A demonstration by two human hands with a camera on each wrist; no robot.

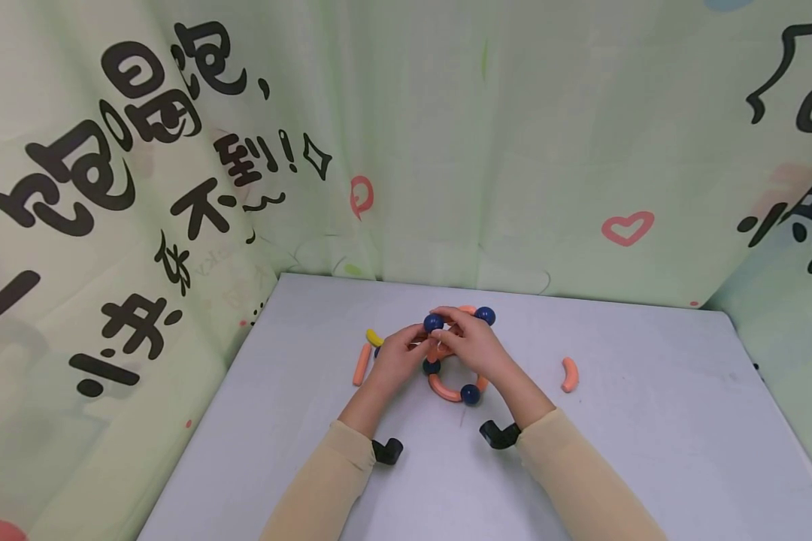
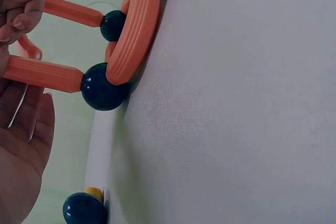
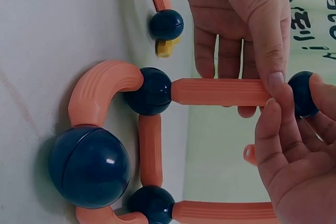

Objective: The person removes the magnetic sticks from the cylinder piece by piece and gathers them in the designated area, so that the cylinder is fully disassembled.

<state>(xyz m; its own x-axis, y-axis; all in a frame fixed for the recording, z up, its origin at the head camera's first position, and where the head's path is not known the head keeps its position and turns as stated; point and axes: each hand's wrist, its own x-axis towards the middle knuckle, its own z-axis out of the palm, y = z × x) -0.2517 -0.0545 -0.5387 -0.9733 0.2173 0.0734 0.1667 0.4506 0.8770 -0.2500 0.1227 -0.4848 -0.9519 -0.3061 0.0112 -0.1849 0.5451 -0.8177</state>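
Observation:
Orange rods and dark blue balls form a frame on the table, with a ring of curved rods [image 1: 444, 391] low at its front. An upright straight orange rod [image 3: 223, 92] rises from a ball [image 3: 149, 91] of this ring. My left hand [image 1: 401, 355] pinches that rod near its upper end, its thumb against the side. At the rod's top, my right hand [image 1: 477, 346] grips a blue ball [image 3: 301, 94] between thumb and fingers. A second upright rod [image 3: 226, 212] stands parallel. Behind my right hand shows another blue ball [image 1: 485, 315].
Left of the frame lie a straight orange rod [image 1: 362, 365] and a small yellow piece [image 1: 374, 338], with a blue ball [image 3: 167, 24] beside them. A curved orange rod [image 1: 569, 375] lies to the right. Printed curtains [image 1: 548, 150] hang behind the table [image 1: 649, 421].

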